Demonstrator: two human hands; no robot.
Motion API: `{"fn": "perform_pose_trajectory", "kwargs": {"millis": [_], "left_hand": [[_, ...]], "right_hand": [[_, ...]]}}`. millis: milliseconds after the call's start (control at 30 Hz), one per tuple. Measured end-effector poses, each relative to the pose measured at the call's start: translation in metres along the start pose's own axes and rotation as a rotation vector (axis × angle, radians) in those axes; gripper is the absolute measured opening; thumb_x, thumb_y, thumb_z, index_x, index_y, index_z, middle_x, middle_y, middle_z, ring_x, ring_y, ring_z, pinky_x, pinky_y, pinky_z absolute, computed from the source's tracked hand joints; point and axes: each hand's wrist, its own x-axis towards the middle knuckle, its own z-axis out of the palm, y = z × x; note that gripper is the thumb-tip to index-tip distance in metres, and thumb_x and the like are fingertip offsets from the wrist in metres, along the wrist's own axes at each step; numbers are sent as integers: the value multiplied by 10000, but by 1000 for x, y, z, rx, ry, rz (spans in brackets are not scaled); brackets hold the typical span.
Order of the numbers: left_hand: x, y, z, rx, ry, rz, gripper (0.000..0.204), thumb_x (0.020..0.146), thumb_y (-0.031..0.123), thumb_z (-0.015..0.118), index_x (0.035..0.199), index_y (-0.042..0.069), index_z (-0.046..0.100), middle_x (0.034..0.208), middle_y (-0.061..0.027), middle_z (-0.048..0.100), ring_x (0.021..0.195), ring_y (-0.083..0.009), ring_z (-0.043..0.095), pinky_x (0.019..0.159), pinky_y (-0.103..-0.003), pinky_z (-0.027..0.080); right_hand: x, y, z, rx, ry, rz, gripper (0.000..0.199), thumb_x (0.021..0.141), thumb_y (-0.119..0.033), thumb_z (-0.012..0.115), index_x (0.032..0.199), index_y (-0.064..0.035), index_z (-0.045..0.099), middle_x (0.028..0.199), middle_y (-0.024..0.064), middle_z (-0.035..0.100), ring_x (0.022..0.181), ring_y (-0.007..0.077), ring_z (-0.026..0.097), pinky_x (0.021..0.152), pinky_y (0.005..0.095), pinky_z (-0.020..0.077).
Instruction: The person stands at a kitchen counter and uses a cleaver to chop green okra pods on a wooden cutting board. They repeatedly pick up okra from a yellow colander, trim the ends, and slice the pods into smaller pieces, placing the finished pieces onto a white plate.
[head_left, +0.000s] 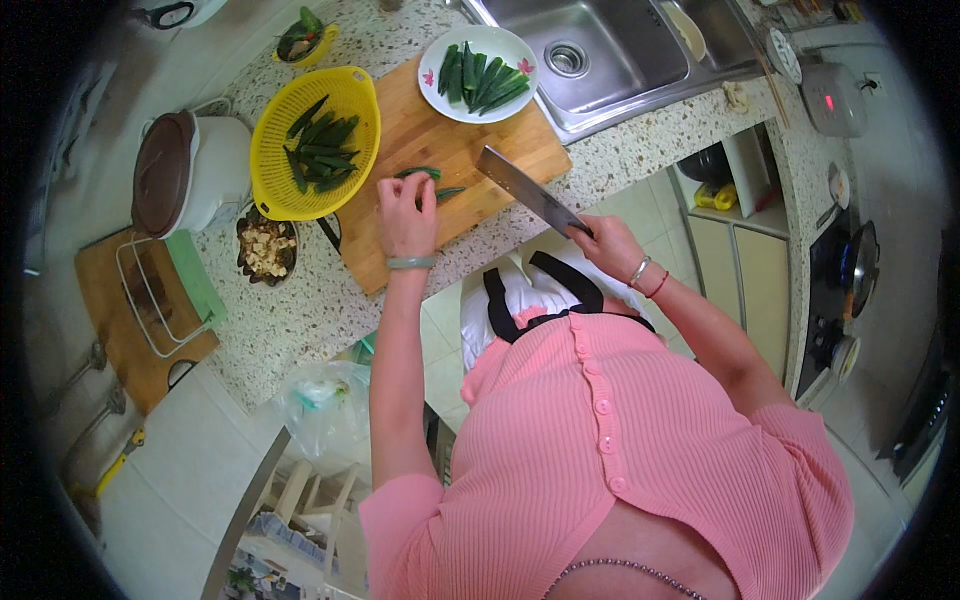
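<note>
My left hand [405, 213] rests on a wooden cutting board [440, 140], fingers pressing down on green okra pods [428, 182] that lie across it. My right hand [607, 245] grips the handle of a broad cleaver [524, 186], whose blade hangs over the board's right part, just right of the pods. A yellow colander [270, 135] with several whole okra stands at the board's left end. A white plate [435, 62] with cut okra pieces sits at the board's far end, by the sink.
A steel sink [590, 50] lies beyond the board. A rice cooker [185, 170] and a bowl of chopped food [266, 250] stand left on the speckled counter [300, 310]. A stove [850, 280] is at right. A plastic bag [320, 405] hangs below the counter edge.
</note>
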Motion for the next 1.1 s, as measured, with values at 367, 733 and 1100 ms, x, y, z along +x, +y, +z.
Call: {"fn": "perform_pose_trajectory", "kwargs": {"millis": [367, 733, 1100], "left_hand": [[-48, 4, 18, 72, -68, 223, 138, 817, 118, 664, 943, 90, 615, 1047, -124, 517, 929, -311, 564, 759, -425, 483], [-40, 16, 14, 35, -7, 181, 268, 791, 57, 652, 1055, 69, 607, 1035, -124, 553, 973, -327, 544, 840, -416, 460], [-33, 8, 20, 68, -53, 184, 236, 782, 70, 656, 1014, 94, 619, 975, -111, 563, 933, -317, 550, 806, -416, 465]], "right_hand": [[7, -6, -3, -262, 115, -154, 208, 897, -280, 580, 915, -96, 673, 715, 176, 639, 664, 368, 624, 596, 472, 494], [9, -12, -5, -230, 82, -178, 216, 901, -283, 574, 887, -90, 669, 703, 182, 631, 653, 369, 619, 591, 481, 486], [10, -12, -5, -226, 68, -168, 212, 899, -262, 583, 863, -66, 656, 693, 193, 621, 647, 384, 612, 598, 482, 482]]}}
